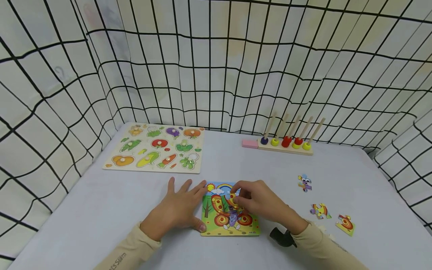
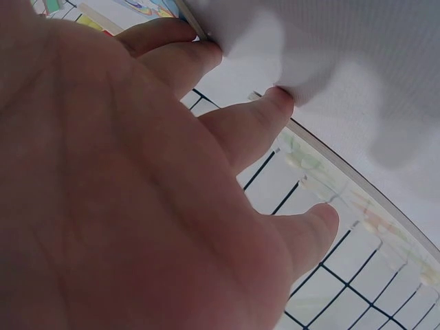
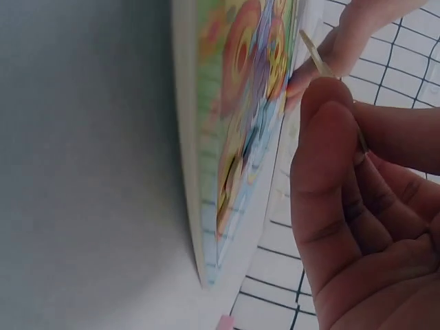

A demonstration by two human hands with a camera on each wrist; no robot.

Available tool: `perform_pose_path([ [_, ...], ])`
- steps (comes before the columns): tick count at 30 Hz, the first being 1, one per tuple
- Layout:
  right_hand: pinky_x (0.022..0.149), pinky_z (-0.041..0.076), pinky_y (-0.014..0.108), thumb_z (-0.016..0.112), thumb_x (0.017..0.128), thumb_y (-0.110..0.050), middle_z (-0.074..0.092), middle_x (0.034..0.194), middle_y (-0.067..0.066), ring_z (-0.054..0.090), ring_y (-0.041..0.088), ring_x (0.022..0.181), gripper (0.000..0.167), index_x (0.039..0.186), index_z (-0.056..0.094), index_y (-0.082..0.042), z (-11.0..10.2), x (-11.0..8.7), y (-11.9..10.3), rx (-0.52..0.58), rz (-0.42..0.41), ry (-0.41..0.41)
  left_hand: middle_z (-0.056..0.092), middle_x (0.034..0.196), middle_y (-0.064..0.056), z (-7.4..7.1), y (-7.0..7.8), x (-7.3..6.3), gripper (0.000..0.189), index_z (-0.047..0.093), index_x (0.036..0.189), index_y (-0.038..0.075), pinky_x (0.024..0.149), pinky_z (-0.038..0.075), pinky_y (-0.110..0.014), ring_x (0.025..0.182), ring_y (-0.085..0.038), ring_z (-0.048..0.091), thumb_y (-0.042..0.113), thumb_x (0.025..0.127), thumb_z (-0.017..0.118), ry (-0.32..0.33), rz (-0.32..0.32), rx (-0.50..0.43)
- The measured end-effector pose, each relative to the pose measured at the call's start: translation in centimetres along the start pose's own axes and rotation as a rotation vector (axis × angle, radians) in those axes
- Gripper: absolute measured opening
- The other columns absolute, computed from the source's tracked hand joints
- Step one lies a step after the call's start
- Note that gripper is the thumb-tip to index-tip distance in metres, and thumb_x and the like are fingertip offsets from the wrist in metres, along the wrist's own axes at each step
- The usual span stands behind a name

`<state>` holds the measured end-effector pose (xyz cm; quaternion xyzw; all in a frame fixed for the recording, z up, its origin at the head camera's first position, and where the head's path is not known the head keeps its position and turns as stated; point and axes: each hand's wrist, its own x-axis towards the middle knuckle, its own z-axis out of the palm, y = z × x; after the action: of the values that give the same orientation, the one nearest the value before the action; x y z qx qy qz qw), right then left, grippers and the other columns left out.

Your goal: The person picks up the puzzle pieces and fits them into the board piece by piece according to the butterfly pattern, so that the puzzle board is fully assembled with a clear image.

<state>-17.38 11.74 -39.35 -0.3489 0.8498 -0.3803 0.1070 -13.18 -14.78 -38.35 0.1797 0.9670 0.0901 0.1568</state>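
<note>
A square butterfly puzzle board (image 1: 219, 228) lies in front of me, its picture showing a sun, a rainbow and a tree. Along its left edge my left hand (image 1: 179, 210) rests with fingers spread, thumb on the lower left corner and a fingertip at the upper left. Over the upper right part of the board, my right hand (image 1: 263, 198) pinches a yellow and orange puzzle piece (image 1: 233, 197) between thumb and index finger. Seen edge-on in the right wrist view, the thin piece (image 3: 313, 51) is held above the picture.
Three loose puzzle pieces lie on the right: a character's head (image 1: 305, 183), a striped piece (image 1: 320, 211) and a red-ringed one (image 1: 345, 225). A vegetable peg board (image 1: 152, 148) is back left, a bead-and-peg stand (image 1: 285, 146) back right. Black netting (image 1: 209, 67) surrounds the table; a black object (image 1: 282, 237) sits under my right wrist.
</note>
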Motion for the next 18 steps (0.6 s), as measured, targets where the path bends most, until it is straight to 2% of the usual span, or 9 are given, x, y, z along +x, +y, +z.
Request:
perform_pose_path([
  [9,0.057,0.056,0.026,0.067,0.104,-0.004,0.066,0.072,-0.004,0.063,0.01,0.06,0.011,0.114,0.072,-0.003,1.1,1.2,-1.0,0.041,0.043,-0.029,0.037,0.172,-0.007,-0.2,0.1,-0.2,0.11,0.047,0.162,0.011,0.118,0.003,-0.083,0.155,-0.047,0.03,0.058,0.074,0.093,0.0,0.004,0.016],
  [18,0.055,0.054,0.025,0.065,0.104,-0.002,0.065,0.071,-0.001,0.061,0.011,0.057,0.015,0.116,0.072,0.001,1.9,2.3,-1.8,0.053,0.083,-0.054,0.037,0.172,-0.007,-0.3,0.0,-0.2,0.11,0.047,0.162,0.011,0.117,0.003,-0.083,0.155,-0.047,0.031,0.059,0.074,0.093,0.007,0.013,0.013],
])
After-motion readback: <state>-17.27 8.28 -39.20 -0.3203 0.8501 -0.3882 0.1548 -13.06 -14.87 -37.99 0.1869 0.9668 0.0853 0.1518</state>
